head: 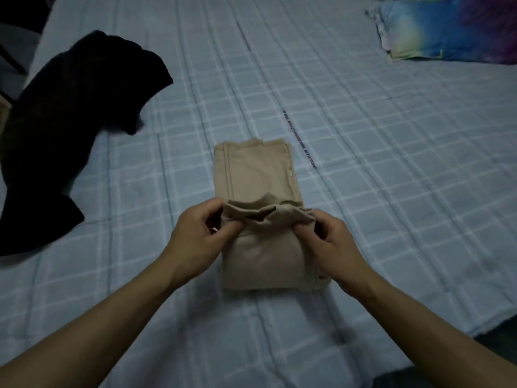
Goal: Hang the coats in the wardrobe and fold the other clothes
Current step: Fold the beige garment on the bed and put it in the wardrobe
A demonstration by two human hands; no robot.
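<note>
The beige garment (260, 219) lies folded on the bed (391, 163), directly between my two hands. My left hand (195, 236) pinches its raised fold at 9 o'clock, my right hand (327, 239) pinches it at 3 o'clock. One beige piece, narrow and smooth; one black garment (70, 121) at 10 o'clock; one colourful pillow (447, 32) at 2 o'clock.
</note>
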